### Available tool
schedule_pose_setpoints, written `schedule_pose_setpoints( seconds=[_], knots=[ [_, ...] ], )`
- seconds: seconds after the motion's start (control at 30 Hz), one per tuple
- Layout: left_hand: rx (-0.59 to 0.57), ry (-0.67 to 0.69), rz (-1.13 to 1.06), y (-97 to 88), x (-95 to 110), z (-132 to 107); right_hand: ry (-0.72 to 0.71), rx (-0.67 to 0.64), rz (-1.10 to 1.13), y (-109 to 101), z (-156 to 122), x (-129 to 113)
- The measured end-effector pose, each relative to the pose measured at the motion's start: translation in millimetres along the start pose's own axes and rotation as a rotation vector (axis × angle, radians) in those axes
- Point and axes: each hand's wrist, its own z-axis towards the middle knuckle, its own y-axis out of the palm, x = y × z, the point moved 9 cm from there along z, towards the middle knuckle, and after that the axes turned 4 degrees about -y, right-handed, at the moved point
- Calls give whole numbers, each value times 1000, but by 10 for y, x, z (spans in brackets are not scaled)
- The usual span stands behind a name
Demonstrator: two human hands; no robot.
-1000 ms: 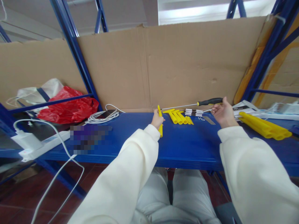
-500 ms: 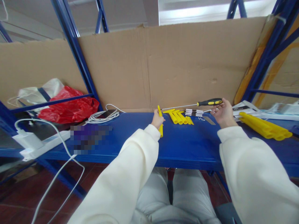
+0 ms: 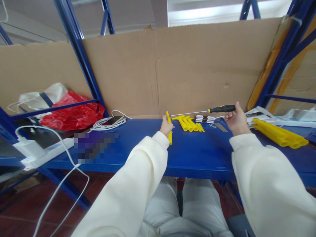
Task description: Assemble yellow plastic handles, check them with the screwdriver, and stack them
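My left hand (image 3: pixel 166 126) is closed around a yellow plastic tube (image 3: pixel 170 139), held nearly upright above the blue shelf top. In my right hand (image 3: pixel 235 121) is the black and yellow handle of a long screwdriver (image 3: pixel 221 109), gripped at its end between thumb and fingers. The screwdriver lies level, its thin shaft reaching left to the upper part of the tube; the tip's exact contact is too small to make out. Between my hands lie several shorter yellow tubes (image 3: pixel 189 124), a stack of small white packs with dark bands (image 3: pixel 204 118) and some small screws (image 3: pixel 212 125).
Longer yellow tubes (image 3: pixel 278 133) lie at the right beside papers (image 3: pixel 259 113). At the left are a red plastic bag (image 3: pixel 74 110), coiled white cable (image 3: pixel 108 124) and a power strip (image 3: pixel 54 151) with a charger. Cardboard (image 3: pixel 192 65) walls the back of the blue shelf (image 3: pixel 197 154).
The screwdriver handle has turned about its own axis, and the fingers of my right hand have shifted on it. My left hand and the tube have stayed in place.
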Motion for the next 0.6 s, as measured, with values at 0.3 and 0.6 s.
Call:
schedule_pose_setpoints(
  seconds=[0.3,0.6],
  knots=[
    [-2,4,4,6,-7,10,58,-41,-57,19,0,38],
    [-9,10,-4,6,20,-27,79,51,50,-35,1,84]
  ],
)
